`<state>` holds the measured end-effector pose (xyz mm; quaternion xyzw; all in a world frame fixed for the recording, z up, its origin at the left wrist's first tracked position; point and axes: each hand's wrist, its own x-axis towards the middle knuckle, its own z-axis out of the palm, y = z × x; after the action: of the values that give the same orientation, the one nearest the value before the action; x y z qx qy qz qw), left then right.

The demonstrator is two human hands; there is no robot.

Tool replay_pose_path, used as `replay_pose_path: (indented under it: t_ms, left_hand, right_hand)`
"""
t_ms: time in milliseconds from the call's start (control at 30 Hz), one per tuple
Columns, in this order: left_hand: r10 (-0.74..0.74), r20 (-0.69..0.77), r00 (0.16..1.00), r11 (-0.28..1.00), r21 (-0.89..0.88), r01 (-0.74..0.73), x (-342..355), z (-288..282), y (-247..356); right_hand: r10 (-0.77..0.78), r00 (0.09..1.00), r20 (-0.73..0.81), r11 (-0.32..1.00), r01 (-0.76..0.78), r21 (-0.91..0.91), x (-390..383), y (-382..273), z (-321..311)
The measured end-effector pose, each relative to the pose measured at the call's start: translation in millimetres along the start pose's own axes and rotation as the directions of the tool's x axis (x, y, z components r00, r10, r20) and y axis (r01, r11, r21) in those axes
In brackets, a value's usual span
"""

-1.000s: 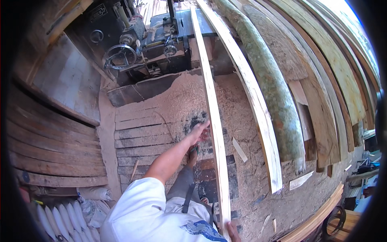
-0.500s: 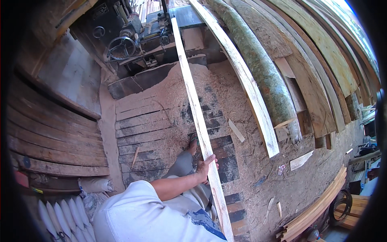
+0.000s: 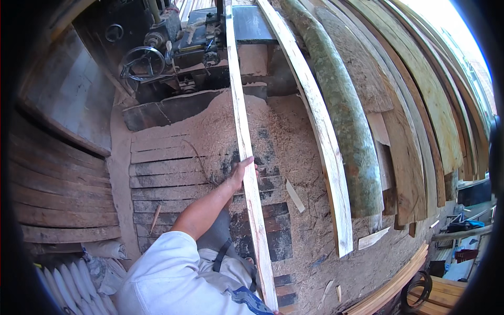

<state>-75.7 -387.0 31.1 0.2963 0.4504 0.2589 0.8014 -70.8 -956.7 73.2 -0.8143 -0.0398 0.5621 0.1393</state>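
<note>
A long, narrow, pale wooden board (image 3: 241, 121) runs from beside my lap out to the machine, its far part passing over the metal table (image 3: 255, 25). My left hand (image 3: 242, 173) is closed round the board near its middle, thumb over the upper face and the other fingers hidden beneath. The near end of the board reaches the lower edge of the picture, by the blue patterned part of my shirt (image 3: 245, 299). My right hand cannot be made out there.
The machine's handwheel (image 3: 143, 63) is at the far left. A sawdust heap (image 3: 220, 113) covers slatted flooring. To the right lie another pale board (image 3: 320, 126), a bark-covered log (image 3: 349, 121) and several wide planks (image 3: 404, 105). Thin strips (image 3: 391, 283) lie at the lower right.
The board has slid forward, and its far end now extends over the machine's table. My left hand has moved forward with it, still gripping. My view has shifted slightly.
</note>
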Motion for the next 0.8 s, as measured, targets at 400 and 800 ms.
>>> replay_pose_path:
  t_ms: [400,800]
  left_hand:
    - [0.247,-0.035,0.968,0.969,0.025,-0.246,232.6,-52.6,211.6]
    - [-0.518,0.031,0.855,0.802,0.366,0.472,9.4,-46.9,29.3]
  right_hand:
    - [-0.031,0.999,0.015,0.999,0.031,0.01,83.1,-321.7,15.7]
    - [-0.342,0.93,-0.137,0.914,0.295,-0.277,207.4,-751.1,28.6]
